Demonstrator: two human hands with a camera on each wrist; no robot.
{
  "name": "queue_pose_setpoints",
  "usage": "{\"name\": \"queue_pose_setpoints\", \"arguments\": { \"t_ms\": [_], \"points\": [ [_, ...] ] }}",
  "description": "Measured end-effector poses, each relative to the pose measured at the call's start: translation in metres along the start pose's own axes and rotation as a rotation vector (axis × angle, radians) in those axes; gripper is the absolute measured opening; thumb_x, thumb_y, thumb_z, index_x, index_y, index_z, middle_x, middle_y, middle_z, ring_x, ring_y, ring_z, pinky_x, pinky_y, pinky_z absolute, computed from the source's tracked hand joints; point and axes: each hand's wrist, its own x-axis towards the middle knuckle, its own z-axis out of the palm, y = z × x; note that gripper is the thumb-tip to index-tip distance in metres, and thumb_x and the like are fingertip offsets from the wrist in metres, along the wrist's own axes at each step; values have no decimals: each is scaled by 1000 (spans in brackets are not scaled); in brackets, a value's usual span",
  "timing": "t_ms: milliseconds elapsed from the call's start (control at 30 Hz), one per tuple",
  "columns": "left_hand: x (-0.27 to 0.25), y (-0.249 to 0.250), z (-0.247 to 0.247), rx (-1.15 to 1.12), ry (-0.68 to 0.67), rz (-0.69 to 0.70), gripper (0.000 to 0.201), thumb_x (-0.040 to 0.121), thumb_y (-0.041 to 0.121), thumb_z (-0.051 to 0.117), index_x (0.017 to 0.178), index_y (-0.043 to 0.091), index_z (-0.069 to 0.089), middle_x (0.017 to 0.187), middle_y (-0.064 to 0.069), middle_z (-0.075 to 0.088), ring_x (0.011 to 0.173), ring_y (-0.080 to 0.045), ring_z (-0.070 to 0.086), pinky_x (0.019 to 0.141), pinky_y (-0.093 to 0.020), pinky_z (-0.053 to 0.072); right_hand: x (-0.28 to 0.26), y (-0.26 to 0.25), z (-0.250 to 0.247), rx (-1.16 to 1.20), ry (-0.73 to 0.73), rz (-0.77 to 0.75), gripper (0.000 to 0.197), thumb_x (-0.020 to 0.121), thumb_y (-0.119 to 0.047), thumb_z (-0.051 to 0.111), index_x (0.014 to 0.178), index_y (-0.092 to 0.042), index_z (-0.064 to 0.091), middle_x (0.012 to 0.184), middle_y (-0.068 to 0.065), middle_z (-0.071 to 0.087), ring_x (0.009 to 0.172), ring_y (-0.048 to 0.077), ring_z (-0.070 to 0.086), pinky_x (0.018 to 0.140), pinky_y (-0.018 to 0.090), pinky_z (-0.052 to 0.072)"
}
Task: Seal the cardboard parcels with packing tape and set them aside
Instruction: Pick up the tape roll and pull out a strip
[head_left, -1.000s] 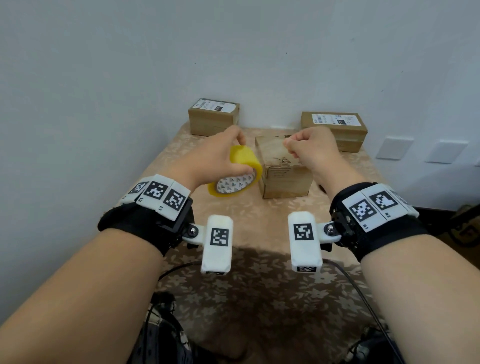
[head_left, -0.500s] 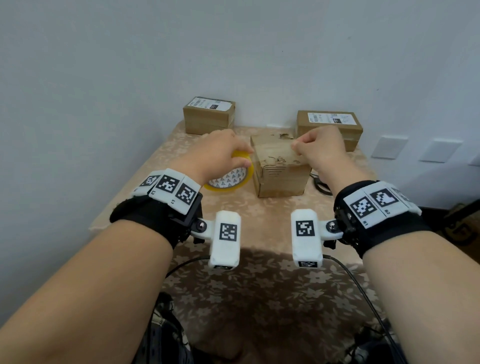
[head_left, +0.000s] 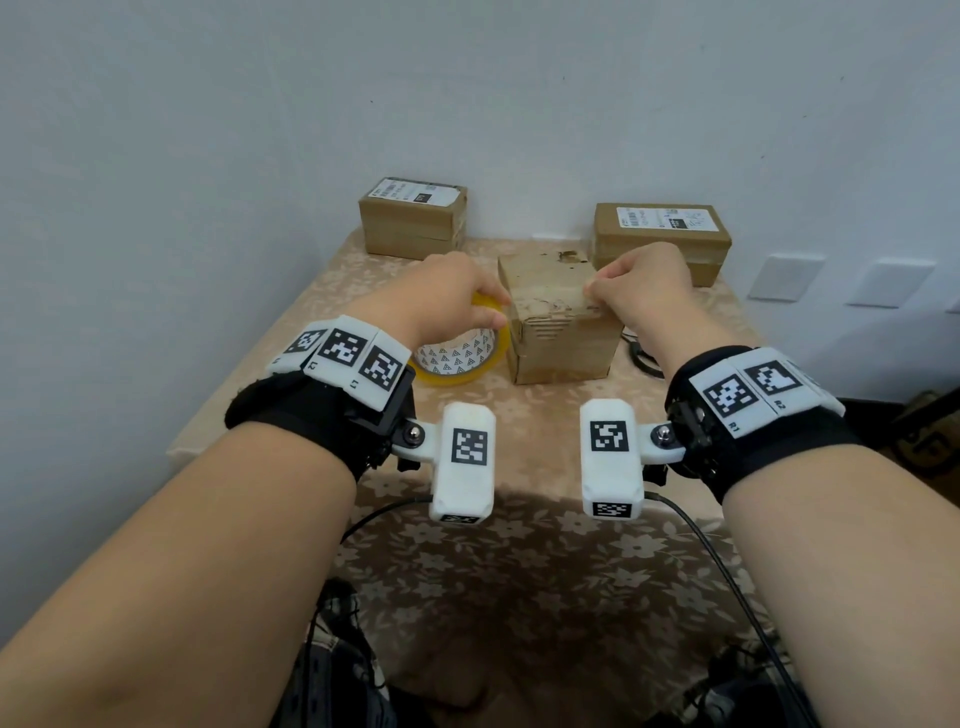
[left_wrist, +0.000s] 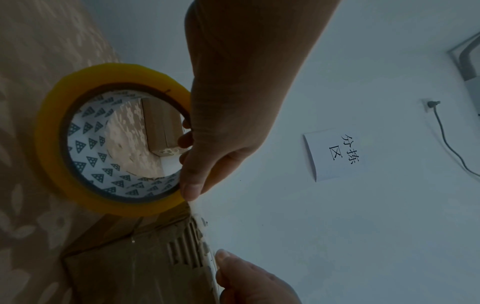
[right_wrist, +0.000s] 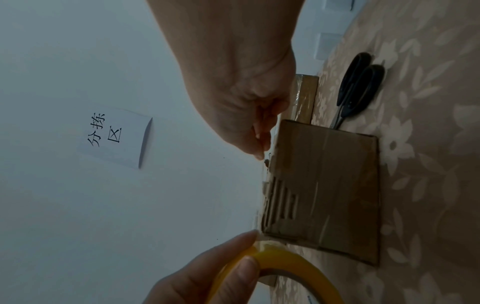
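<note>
A worn cardboard parcel (head_left: 558, 322) stands in the middle of the table. My left hand (head_left: 457, 296) grips a yellow roll of packing tape (head_left: 460, 358) just left of the parcel, thumb on the rim (left_wrist: 191, 189). My right hand (head_left: 639, 286) pinches the free end of the clear tape (right_wrist: 262, 152) at the parcel's top right edge. The strip stretches across the parcel's top (left_wrist: 210, 257) between both hands.
Two labelled parcels stand by the wall, one back left (head_left: 413, 218), one back right (head_left: 662, 241). Black scissors (right_wrist: 355, 90) lie on the flowered tablecloth (head_left: 519, 545) right of the middle parcel. A paper sign (left_wrist: 335, 154) hangs on the wall. Cables trail off the near edge.
My left hand brought the roll down from in the air to table height beside the parcel. My right hand moved right along the parcel's top, drawing the tape across.
</note>
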Motion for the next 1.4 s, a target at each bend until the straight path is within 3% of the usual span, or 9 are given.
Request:
{"name": "queue_pose_setpoints", "arguments": {
  "t_ms": [267,433,467,567,667,867,967,1167,1400],
  "points": [
    [4,-3,8,-76,-35,-6,33,89,36,62,122,31,63,132,3,57,123,-19,50,104,-37,39,-1,6,3,-112,-1,-69,2,85,-12,67,86,-14,66,93,0,59,91,16,52,78,30,45],
    [4,-6,11,-122,-23,15,34,89,33,63,122,27,63,129,5,60,123,-15,51,106,-39,38,-3,14,1,-239,134,-240,21,93,-11,54,112,-15,59,124,8,46,112,27,48,91,30,37],
    [4,-6,12,-123,-17,20,34,89,33,63,123,27,63,130,4,59,124,-16,50,106,-38,37,-6,13,2,-272,93,-368,31,94,-10,49,123,-13,58,131,10,45,120,29,45,99,34,34],
    [2,-5,12,-112,1,34,35,90,31,62,125,25,61,131,1,57,126,-18,47,103,-32,33,-21,10,15,-571,-301,-724,53,98,-20,41,150,-17,30,155,6,28,144,22,22,117,42,8],
    [0,-4,12,-107,1,34,35,91,32,61,125,27,61,130,-2,56,123,-19,47,96,-27,32,-23,21,14,-820,-449,-621,62,101,-42,32,154,-21,7,161,-3,7,148,14,5,117,44,-6],
    [-1,-3,12,-107,-5,9,34,91,33,60,125,29,61,134,-4,53,124,-21,47,98,-30,33,-19,34,-7,-869,-373,-476,69,99,-52,32,153,-15,12,161,2,11,148,19,5,117,48,-5],
    [-2,-2,12,-124,12,15,33,91,32,60,124,27,62,130,-4,56,121,-20,48,95,-28,33,-30,17,9,-880,-371,-557,67,98,-51,34,152,-15,16,160,2,15,148,20,4,118,48,-5],
    [-2,-5,14,-84,37,38,38,91,35,59,128,25,57,123,-5,56,115,-21,49,88,-27,32,-30,11,28,-718,-321,-545,54,102,-46,21,145,-16,32,150,4,35,141,20,28,116,47,14],
    [-7,-30,21,-235,119,-46,60,82,38,70,131,17,44,131,-4,49,118,-20,46,86,-27,35,-24,7,47,-734,-249,-355,68,94,-65,17,152,-30,17,160,8,14,146,32,10,116,56,1]
  ]
}}
